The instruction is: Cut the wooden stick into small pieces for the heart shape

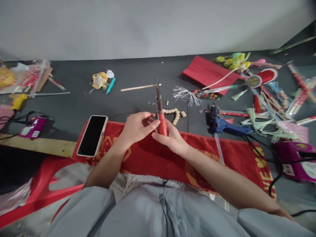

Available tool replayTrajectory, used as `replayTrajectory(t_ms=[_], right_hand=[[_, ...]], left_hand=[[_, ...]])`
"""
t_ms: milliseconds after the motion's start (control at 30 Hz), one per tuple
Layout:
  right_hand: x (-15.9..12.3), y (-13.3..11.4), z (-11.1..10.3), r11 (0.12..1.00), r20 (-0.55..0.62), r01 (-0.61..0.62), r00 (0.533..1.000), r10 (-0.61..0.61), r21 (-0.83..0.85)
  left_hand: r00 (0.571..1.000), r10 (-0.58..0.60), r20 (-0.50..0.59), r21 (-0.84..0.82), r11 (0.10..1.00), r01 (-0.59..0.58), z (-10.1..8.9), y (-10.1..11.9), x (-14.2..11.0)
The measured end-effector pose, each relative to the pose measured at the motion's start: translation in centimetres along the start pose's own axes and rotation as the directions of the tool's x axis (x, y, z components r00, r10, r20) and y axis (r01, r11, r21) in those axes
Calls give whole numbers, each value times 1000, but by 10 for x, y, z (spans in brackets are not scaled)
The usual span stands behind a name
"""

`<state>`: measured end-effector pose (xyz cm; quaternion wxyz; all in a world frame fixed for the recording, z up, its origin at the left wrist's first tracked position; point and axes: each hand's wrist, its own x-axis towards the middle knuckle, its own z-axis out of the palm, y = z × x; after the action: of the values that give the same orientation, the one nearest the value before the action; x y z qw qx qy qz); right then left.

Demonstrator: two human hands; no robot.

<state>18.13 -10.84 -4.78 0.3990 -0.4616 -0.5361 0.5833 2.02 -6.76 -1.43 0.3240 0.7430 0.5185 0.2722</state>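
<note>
Right fingers (163,140) grip 1 red-handled tool (162,124); whether left fingers (151,127) pinch, I cannot tell; 1 phone (92,135) lies near.

Left hand (138,127) and right hand (174,138) close together, mid-length, just in from near edge of bench (143,72).
Forearms (209,171) bare, slanting inward over that edge, converging at the hands. Left: fingers partly bent, thumb extended toward the right hand; whether pinching, unclear. Right: fingers curled in a firm grip, thumb lying across, its tip pointing left.
</note>
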Motion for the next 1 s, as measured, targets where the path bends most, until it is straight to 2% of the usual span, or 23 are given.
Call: replayTrajectory(t_ms=[133,333,467,600,700,1000], right_hand=[[-2,3,6,1000,1,-10,1000,10,27],[-1,7,11,993,-6,109,994,-109,-33],[-2,6,11,987,-17,139,990,-141,-78],[-2,3,7,980,-25,128,991,-133,-155],[-1,1,5,975,-14,86,996,-91,-206],[0,1,4,980,-33,95,994,-102,-173]], left_hand=[[987,-42,157,-221,972,76,5,2,1],[972,-29,233,-371,921,117,5,0,-1],[954,-10,299,-482,862,160,6,-1,0],[958,42,285,-572,809,135,9,-3,0],[964,31,263,-595,792,137,11,-4,-1],[972,-36,233,-666,723,186,19,-5,-5]])
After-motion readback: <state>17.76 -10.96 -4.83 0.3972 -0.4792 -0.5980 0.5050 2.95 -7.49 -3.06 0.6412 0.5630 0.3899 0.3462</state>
